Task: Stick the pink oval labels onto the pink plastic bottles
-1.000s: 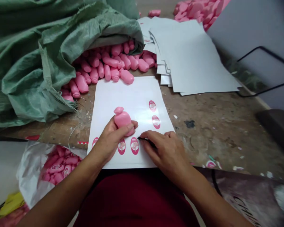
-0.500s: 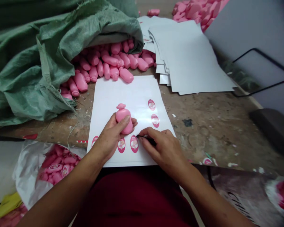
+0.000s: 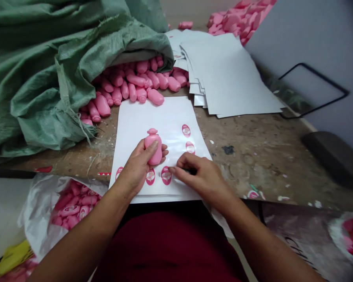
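My left hand point(image 3: 137, 166) is wrapped round a small pink plastic bottle point(image 3: 153, 147), thumb across its front and neck pointing away from me. The bottle's visible face carries no label. Below it lies a white sticker sheet point(image 3: 144, 113) with a few oval pink-and-white stickers on it. My right hand point(image 3: 200, 172) is closed round a small black tool point(image 3: 190, 171), mostly hidden by the fingers. Its thumb and fingertips touch the right edge of one oval sticker point(image 3: 166, 175); whether that edge is lifted I cannot tell.
A green woven sack point(image 3: 47, 78) spills pink bottles point(image 3: 135, 80) behind the sheet. White sheets point(image 3: 229, 74) are stacked at the back right, near a black wire frame point(image 3: 314, 90). A white bag point(image 3: 37, 211) of labelled bottles hangs below the table's front edge at left.
My right fingertips have come down onto the oval sticker's edge, and the black tool's tip has drawn back into the hand. My left hand keeps holding the bottle. The view shifted slightly.
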`<state>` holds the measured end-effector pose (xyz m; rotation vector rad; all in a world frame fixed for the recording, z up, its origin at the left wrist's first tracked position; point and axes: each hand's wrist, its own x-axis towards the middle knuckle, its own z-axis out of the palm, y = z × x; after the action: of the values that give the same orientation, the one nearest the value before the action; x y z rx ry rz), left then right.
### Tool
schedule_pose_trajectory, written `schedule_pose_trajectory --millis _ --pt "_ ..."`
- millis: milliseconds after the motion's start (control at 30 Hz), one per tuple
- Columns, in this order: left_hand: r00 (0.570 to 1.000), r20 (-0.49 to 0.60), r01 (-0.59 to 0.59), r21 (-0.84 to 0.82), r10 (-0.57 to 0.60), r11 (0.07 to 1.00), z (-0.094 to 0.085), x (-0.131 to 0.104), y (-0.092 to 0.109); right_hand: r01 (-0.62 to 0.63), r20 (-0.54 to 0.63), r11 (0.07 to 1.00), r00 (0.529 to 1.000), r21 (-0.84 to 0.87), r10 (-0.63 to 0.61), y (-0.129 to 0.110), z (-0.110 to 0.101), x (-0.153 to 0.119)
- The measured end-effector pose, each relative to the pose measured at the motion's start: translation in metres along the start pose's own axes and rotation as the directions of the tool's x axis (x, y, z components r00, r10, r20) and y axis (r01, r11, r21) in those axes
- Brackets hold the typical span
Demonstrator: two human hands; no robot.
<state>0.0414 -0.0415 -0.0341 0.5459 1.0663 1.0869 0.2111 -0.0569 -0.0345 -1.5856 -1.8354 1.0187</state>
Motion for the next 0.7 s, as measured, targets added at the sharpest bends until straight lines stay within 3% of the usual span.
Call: schedule_pose_trajectory --millis 67,133,233,433,700 --pt "1.0 0.015 -0.018 0.012 0.018 1.0 -0.001 -0.001 -0.001 -0.052 0.016 0.961 0.999 0.27 0.049 -0.005 -0.01 0.0" --pt "0.999 0.037 -0.035 0.044 0.034 0.998 0.0 -0.005 -0.001 -0.05 0.004 0.916 0.999 0.399 0.053 -0.01 -0.017 0.0" --pt "0.996 0.094 -0.009 0.055 0.004 0.998 0.005 -0.017 0.001 -0.032 0.008 0.903 0.999 0.428 0.031 -0.017 -0.021 -0.001" --pt "0.964 0.203 0.178 -0.01 -0.173 0.984 0.014 -0.036 0.005 0.019 0.014 0.901 1.0 0.434 -0.027 -0.018 -0.018 -0.001" --pt "0.965 0.2 0.159 0.057 -0.167 0.986 0.016 -0.04 0.005 -0.005 0.04 0.903 0.999 0.429 -0.014 -0.014 -0.017 -0.003"
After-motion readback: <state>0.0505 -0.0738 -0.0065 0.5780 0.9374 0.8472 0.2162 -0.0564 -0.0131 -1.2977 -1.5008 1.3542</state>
